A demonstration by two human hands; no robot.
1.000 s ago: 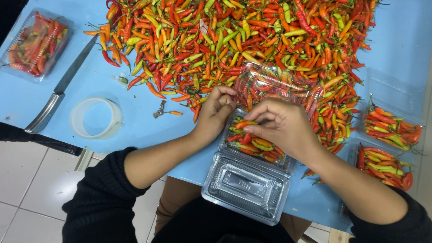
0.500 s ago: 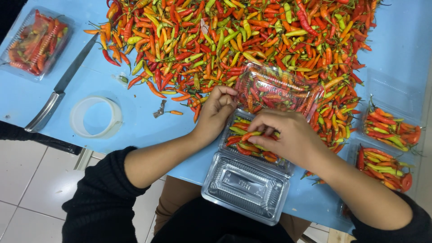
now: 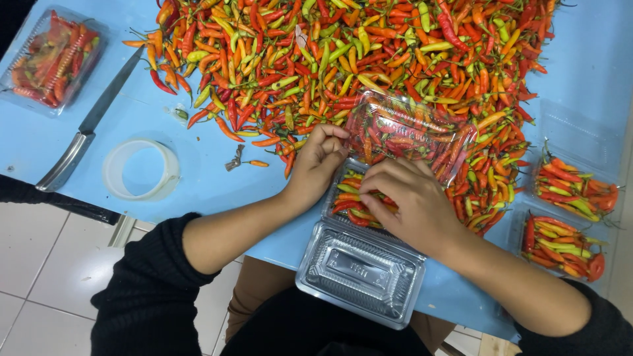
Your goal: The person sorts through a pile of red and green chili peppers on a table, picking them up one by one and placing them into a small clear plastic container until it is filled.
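Observation:
A big heap of red, orange and green chilies (image 3: 369, 59) covers the far half of the blue table (image 3: 198, 165). At the near edge lies a clear plastic clamshell tray (image 3: 349, 198) partly filled with chilies, its lid (image 3: 359, 273) folded open toward me. My right hand (image 3: 409, 204) rests palm down on the chilies in the tray, fingers pressing them. My left hand (image 3: 316, 161) sits at the tray's left far corner, fingers curled with a few chilies at its fingertips. A second clear tray (image 3: 409, 135) lies upturned on the heap just beyond.
A closed tray of chilies (image 3: 53, 59) stands at the far left, with a knife (image 3: 89, 128) and a roll of clear tape (image 3: 138, 170) beside it. Two open filled trays (image 3: 573, 184) (image 3: 560, 244) and an empty clear tray (image 3: 577, 135) sit at the right.
My right hand has slid down and left onto the chilies in the tray. My left hand has stayed at the tray's corner, fingers curling a little.

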